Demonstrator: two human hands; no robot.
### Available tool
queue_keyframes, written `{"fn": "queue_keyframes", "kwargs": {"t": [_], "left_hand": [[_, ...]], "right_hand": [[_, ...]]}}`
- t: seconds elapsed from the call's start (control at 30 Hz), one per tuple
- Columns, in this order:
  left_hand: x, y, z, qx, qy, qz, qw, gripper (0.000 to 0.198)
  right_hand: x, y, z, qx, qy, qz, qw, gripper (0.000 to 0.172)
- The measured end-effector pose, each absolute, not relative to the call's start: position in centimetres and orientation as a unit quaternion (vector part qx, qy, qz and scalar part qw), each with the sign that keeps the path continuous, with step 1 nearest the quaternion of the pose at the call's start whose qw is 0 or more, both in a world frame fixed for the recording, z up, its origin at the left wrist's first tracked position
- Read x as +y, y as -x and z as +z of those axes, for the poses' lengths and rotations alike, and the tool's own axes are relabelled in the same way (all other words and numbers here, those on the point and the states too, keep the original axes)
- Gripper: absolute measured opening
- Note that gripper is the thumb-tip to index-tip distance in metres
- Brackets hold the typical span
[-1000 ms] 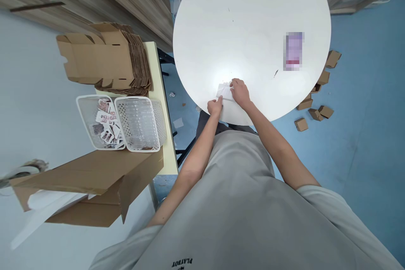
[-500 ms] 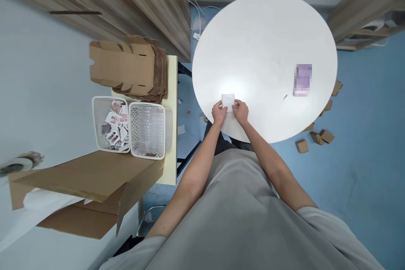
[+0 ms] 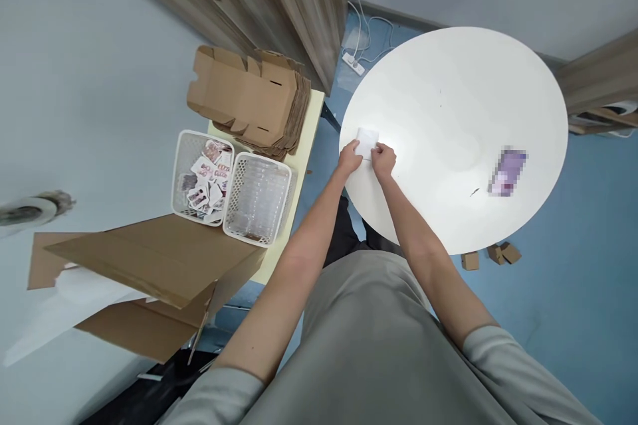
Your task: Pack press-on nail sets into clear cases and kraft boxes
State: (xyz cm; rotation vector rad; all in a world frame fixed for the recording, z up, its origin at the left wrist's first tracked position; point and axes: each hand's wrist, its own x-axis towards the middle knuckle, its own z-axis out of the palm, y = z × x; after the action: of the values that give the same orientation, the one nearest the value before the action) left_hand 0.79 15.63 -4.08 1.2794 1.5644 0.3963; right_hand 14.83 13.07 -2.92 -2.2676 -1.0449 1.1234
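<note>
A small white square packet (image 3: pixel 367 143), perhaps folded paper or foam, is held over the near left part of the round white table (image 3: pixel 448 93). My left hand (image 3: pixel 349 159) pinches its left edge between thumb and fingers. At its lower right corner my right hand (image 3: pixel 383 161) has its fingers closed on it too. What lies inside or under the packet is hidden. Farther right on the table lies a purple rectangular item (image 3: pixel 507 172), blurred by pixels.
Left, a pale yellow table (image 3: pixel 313 121) carries stacked flat cardboard boxes (image 3: pixel 244 89), a white basket (image 3: pixel 178 176) of printed cards and another basket (image 3: pixel 289 196) of clear plastic pieces. A large open carton (image 3: pixel 164 255) stands nearer. Small brown boxes (image 3: pixel 469 261) lie on the floor.
The view has turned, so the tables appear shifted right and tilted. Both hands still hold the white packet; the right fingers look more curled at its corner.
</note>
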Motion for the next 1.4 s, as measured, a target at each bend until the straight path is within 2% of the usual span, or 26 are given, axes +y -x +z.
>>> {"fn": "queue_keyframes", "kwargs": {"t": [0.17,0.4,0.5,0.6,0.67,0.77,0.9,1.07,1.3,1.4], "left_hand": [[15.5,-0.3,-3.4,0.637,-0.519,0.113,0.558,0.073],[16.1,0.0,-0.7,0.615,-0.497,0.135,0.597,0.068],[16.1,1.4,1.5,0.62,-0.471,0.133,0.613,0.064],[16.2,4.2,4.2,0.604,-0.469,0.186,0.617,0.059],[16.9,7.0,6.1,0.594,-0.495,0.243,0.585,0.055],[18.8,12.0,8.7,0.624,-0.558,0.282,0.469,0.049],[21.7,17.4,10.2,0.708,-0.576,0.211,0.35,0.051],[22.8,19.3,9.7,0.72,-0.593,0.091,0.35,0.051],[22.4,19.7,8.9,0.705,-0.62,0.073,0.338,0.044],[22.8,20.2,9.0,0.698,-0.629,0.046,0.338,0.035]], "right_hand": [[12.6,-14.0,-2.0,-0.369,0.834,0.373,0.171,0.046],[13.5,-13.1,1.1,-0.382,0.86,0.332,0.066,0.043],[13.2,-12.4,3.4,-0.385,0.865,0.311,0.078,0.047],[12.3,-11.2,6.0,-0.406,0.856,0.295,0.121,0.049],[11.6,-10.2,7.7,-0.432,0.84,0.297,0.142,0.047],[10.9,-8.3,9.9,-0.468,0.805,0.324,0.164,0.043],[10.7,-5.5,11.9,-0.508,0.758,0.36,0.195,0.044],[10.7,-2.7,13.0,-0.532,0.731,0.37,0.214,0.042],[10.3,-1.7,13.3,-0.516,0.731,0.383,0.227,0.047],[10.0,-1.8,13.2,-0.499,0.737,0.394,0.232,0.046]]}}
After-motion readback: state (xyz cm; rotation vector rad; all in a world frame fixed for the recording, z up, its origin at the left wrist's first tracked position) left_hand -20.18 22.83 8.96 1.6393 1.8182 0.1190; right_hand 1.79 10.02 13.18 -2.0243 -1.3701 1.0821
